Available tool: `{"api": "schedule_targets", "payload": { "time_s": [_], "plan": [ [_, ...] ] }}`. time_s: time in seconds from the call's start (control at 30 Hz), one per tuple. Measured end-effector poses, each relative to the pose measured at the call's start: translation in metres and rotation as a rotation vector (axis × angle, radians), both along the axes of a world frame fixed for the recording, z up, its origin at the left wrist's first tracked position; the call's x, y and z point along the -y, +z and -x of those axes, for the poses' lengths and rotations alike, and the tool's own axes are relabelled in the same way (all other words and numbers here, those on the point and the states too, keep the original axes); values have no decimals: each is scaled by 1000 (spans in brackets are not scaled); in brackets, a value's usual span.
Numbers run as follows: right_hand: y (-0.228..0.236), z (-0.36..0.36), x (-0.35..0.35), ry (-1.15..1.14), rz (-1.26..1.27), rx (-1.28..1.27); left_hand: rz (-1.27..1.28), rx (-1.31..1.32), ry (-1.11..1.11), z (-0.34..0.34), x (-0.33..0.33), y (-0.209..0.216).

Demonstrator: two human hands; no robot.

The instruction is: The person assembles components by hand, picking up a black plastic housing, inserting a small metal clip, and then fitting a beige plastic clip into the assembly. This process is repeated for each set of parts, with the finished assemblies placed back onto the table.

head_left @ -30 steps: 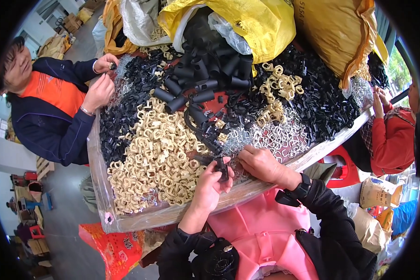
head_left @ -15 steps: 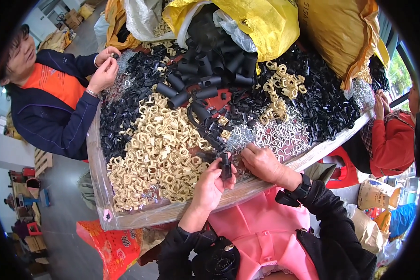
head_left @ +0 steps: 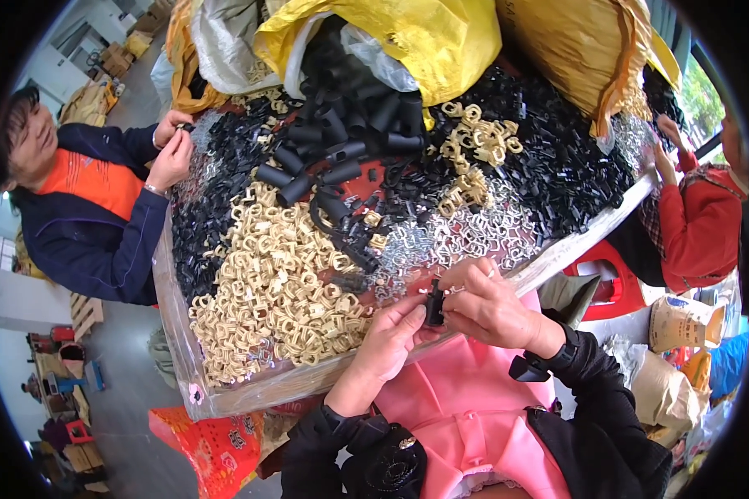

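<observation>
In the head view, a small black part (head_left: 434, 306) of smooth, tube-like plastic is held upright just above the near edge of the table (head_left: 295, 381). It is pinched between thumb and fingers by the left grip (head_left: 388, 339). The right grip (head_left: 493, 309) is brought close against the part's right side with its fingers bent; whether anything is grasped there cannot be told. The wooden rim is wrapped in shiny clear film. To the left, beige rings (head_left: 266, 283) of matte plastic, many open on one side, are heaped. Beyond the hands, thin silver clips (head_left: 495, 229) of bent wire are scattered, beside a tangled patch of fine metal springs (head_left: 406, 247). Farther away, wide black tubes (head_left: 333, 126) are piled below a creased yellow sack (head_left: 453, 58). On the far right, small angular black pieces (head_left: 562, 158) are spread thickly.
</observation>
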State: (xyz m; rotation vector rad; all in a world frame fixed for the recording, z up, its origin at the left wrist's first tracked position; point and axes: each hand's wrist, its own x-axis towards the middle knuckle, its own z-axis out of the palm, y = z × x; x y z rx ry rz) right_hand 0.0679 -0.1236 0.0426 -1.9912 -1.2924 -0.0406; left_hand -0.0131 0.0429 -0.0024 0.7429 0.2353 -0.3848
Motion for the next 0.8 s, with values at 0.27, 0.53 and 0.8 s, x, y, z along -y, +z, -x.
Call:
{"api": "schedule_targets", "payload": {
  "time_s": [0.27, 0.53, 0.8],
  "plan": [
    [-8, 5, 25, -30, 32, 145, -59, -17, -78, -6, 27, 6],
    [-8, 7, 39, -76, 91, -26, -176, -18, -184, -8, 45, 3],
    [-19, -5, 37, -112, 68, -38, -60, -78, -190, -18, 42, -7]
  ]
}}
